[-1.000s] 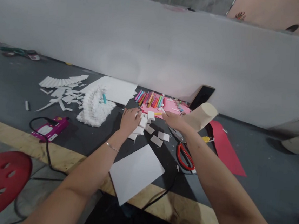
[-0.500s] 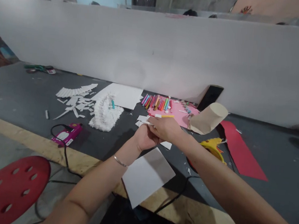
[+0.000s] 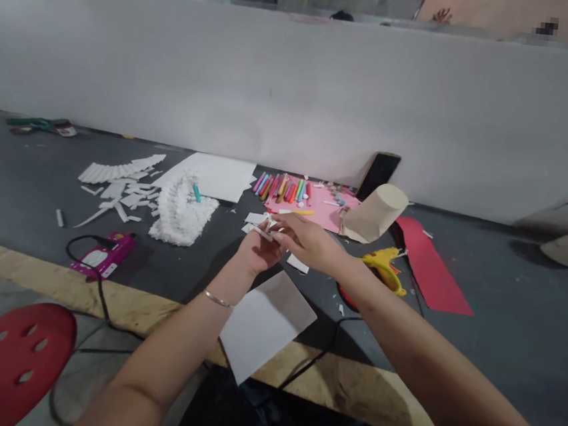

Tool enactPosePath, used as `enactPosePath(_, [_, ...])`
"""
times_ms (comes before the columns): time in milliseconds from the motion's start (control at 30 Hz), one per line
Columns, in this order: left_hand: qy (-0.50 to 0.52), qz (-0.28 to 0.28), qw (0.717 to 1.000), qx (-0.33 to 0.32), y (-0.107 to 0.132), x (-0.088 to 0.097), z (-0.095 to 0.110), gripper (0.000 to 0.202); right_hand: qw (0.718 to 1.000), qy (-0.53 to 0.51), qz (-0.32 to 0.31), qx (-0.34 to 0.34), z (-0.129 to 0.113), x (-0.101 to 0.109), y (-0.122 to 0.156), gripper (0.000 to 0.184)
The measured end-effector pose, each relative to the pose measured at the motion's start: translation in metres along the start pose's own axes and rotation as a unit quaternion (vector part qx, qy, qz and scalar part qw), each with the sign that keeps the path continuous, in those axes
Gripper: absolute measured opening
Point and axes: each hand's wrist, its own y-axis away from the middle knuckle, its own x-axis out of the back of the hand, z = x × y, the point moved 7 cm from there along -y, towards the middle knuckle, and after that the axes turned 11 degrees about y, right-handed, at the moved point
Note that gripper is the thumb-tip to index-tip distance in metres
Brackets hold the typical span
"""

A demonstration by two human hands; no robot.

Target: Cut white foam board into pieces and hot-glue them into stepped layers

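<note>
My left hand (image 3: 260, 251) is palm up over the table with a small white strip (image 3: 263, 234), probably paper, held at its fingers. My right hand (image 3: 306, 238) comes over it from the right, its bent fingers pinching at the same strip. The fingertips partly cover the piece, so its full shape is hidden. Small white cut pieces (image 3: 255, 219) lie just behind the hands, and another white piece (image 3: 298, 263) lies under my right wrist. Nearer me, a white sheet (image 3: 267, 328) reaches over the table's front edge.
Left are a pile of white shreds (image 3: 183, 220), white strips (image 3: 115, 190) and a purple box with a cable (image 3: 106, 256). Behind lie colored sticks (image 3: 284, 187) on pink paper (image 3: 327, 210). Right are a beige cup (image 3: 377, 213), phone (image 3: 378, 175), yellow glue gun (image 3: 384, 266) and red strip (image 3: 432, 267).
The view has turned slightly right, so the scene sits further left. My right fingers have lifted and spread a little over the white strip, which shows more now.
</note>
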Motion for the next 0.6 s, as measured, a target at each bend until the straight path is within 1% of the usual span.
enactPosePath(67, [0.005, 0.014, 1.000, -0.024, -0.004, -0.001, 0.004, 0.026, 0.999, -0.011, 0.033, -0.002, 0.002, 0.006, 0.000, 0.029])
enactPosePath(167, [0.017, 0.026, 0.998, -0.049, -0.006, -0.008, 0.013, 0.025, 0.994, 0.000, 0.110, 0.019, 0.004, 0.021, 0.002, 0.024])
enactPosePath(233, [0.030, 0.021, 0.997, -0.065, -0.004, -0.018, 0.028, 0.025, 0.988, 0.018, 0.153, -0.005, 0.013, 0.030, 0.010, 0.022])
enactPosePath(267, [0.041, 0.014, 0.996, -0.078, -0.001, -0.024, 0.041, 0.027, 0.987, 0.030, 0.158, -0.029, 0.020, 0.032, 0.016, 0.022])
enactPosePath(333, [0.057, -0.001, 0.993, -0.108, 0.010, -0.034, 0.074, 0.029, 0.988, 0.064, 0.125, -0.072, 0.035, 0.030, 0.034, 0.020])
enactPosePath(367, [0.061, -0.008, 0.990, -0.130, 0.017, -0.039, 0.095, 0.029, 0.989, 0.087, 0.091, -0.083, 0.042, 0.025, 0.045, 0.020])
enactPosePath(400, [0.051, -0.011, 0.983, -0.177, 0.027, -0.043, 0.121, 0.030, 0.989, 0.112, 0.054, -0.085, 0.049, 0.020, 0.058, 0.019])
enactPosePath(433, [0.023, -0.007, 0.973, -0.228, 0.038, -0.047, 0.149, 0.029, 0.986, 0.136, 0.031, -0.087, 0.055, 0.017, 0.072, 0.019])
enactPosePath(467, [-0.016, 0.019, 0.962, -0.271, 0.050, -0.048, 0.176, 0.028, 0.982, 0.165, 0.017, -0.094, 0.061, 0.014, 0.087, 0.019])
enactPosePath(533, [-0.035, 0.038, 0.945, -0.324, 0.073, -0.054, 0.224, 0.027, 0.973, 0.202, -0.013, -0.109, 0.073, 0.010, 0.116, 0.018])
enactPosePath(600, [-0.062, 0.057, 0.924, -0.373, 0.094, -0.060, 0.267, 0.028, 0.967, 0.219, -0.025, -0.127, 0.081, 0.008, 0.140, 0.016])
